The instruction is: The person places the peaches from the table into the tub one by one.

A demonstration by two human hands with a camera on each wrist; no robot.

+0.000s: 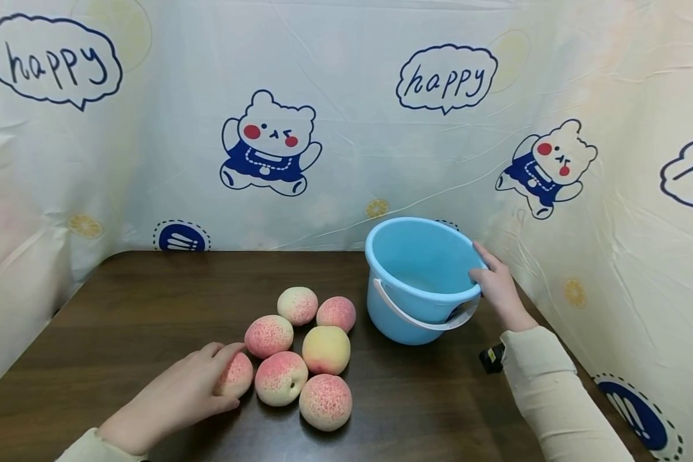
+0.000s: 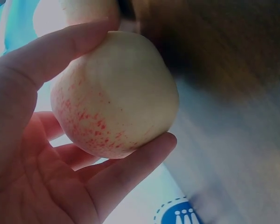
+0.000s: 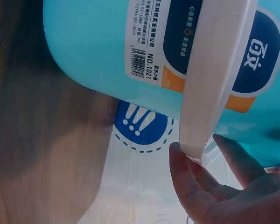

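At the left end of the peach group, my left hand (image 1: 179, 391) grips a speckled pink peach (image 1: 235, 377). The left wrist view has thumb and fingers curled round this peach (image 2: 116, 98), whose pale side faces the camera. Several other peaches, such as the yellow one (image 1: 326, 350) and the front one (image 1: 326, 402), lie close together on the table. Right of them stands a light blue bucket (image 1: 401, 321), slightly tilted, its white handle (image 1: 407, 316) hanging down. My right hand (image 1: 499, 285) holds the bucket's right rim, near the handle's end.
The dark brown wooden table (image 1: 150, 301) meets a printed cloth (image 1: 346, 128) at its back and right sides. Beside my right sleeve is a small black object (image 1: 493, 358). A printed label (image 3: 144, 42) is on the bucket's side.
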